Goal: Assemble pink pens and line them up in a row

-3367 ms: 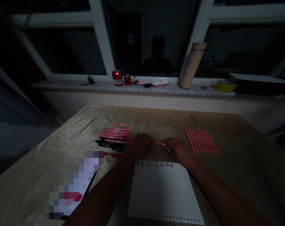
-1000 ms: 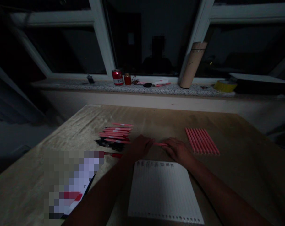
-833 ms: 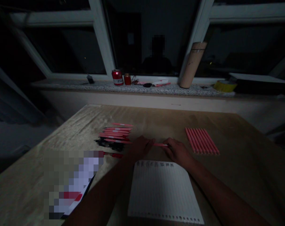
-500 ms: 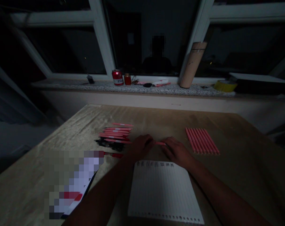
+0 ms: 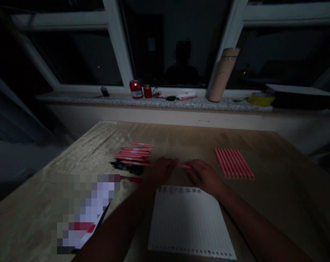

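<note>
A pink pen [image 5: 183, 166] spans the gap between my two hands, just beyond a lined notepad [image 5: 189, 222]. My left hand [image 5: 165, 170] is closed with its fingertips at the pen's left end. At the other end, my right hand [image 5: 204, 173] is closed on the pen, its thumb bent below. To the left lies a loose pile of pink pens [image 5: 134, 154], with black pens [image 5: 128, 167] at its near side. On the right, several pink pens [image 5: 234, 163] are lined up side by side.
A red pen [image 5: 133, 179] lies left of the notepad, by a pale, partly pixelated flat object [image 5: 96, 203]. On the stone windowsill [image 5: 115, 100] stand a red can [image 5: 136, 89], a small jar [image 5: 147, 91], a tall cylinder [image 5: 224, 74] and a yellow tape roll [image 5: 261, 99].
The fingers of my left hand have shifted slightly along the pen, and a little more of it shows between the hands. The pile and the row are unchanged.
</note>
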Demonstrator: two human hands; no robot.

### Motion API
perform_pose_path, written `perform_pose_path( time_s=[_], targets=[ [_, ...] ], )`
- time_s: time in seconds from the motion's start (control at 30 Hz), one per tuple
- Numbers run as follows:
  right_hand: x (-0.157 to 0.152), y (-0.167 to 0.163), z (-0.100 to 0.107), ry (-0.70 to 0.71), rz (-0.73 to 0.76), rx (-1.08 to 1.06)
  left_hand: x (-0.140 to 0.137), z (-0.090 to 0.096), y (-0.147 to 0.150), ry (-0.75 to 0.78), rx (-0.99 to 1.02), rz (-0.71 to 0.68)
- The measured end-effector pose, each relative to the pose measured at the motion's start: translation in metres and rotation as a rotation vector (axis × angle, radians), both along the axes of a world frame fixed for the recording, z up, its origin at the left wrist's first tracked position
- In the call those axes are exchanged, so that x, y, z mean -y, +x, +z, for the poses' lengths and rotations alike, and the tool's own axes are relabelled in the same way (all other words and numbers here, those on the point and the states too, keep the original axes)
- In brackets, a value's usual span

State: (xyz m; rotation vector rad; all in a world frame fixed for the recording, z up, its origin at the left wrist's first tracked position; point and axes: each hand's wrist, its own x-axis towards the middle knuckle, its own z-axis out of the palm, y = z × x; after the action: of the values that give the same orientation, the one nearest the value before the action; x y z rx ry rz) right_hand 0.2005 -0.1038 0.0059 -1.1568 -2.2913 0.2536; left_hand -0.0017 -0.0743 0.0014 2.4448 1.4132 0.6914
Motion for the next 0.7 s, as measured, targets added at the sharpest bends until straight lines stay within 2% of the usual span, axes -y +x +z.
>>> perform_pose_path(
  time_s=[0.17, 0.37, 0.7],
  targets=[
    [-0.0008, 0.001, -0.0007, 0.018, 0.007, -0.01, 0.0011, 0.0013, -0.0013, 0.002, 0.07, -0.054],
    [-0.0001, 0.0015, -0.0026, 0.02, -0.01, -0.02, -0.0005, -0.0036, 0.0008, 0.061, -0.023, -0.047],
    [0.0013, 0.0016, -0.0013, -0.013, -0.06, -0.03, 0.0028, 0.0004, -0.001, 0.013, 0.024, -0.075]
  ],
)
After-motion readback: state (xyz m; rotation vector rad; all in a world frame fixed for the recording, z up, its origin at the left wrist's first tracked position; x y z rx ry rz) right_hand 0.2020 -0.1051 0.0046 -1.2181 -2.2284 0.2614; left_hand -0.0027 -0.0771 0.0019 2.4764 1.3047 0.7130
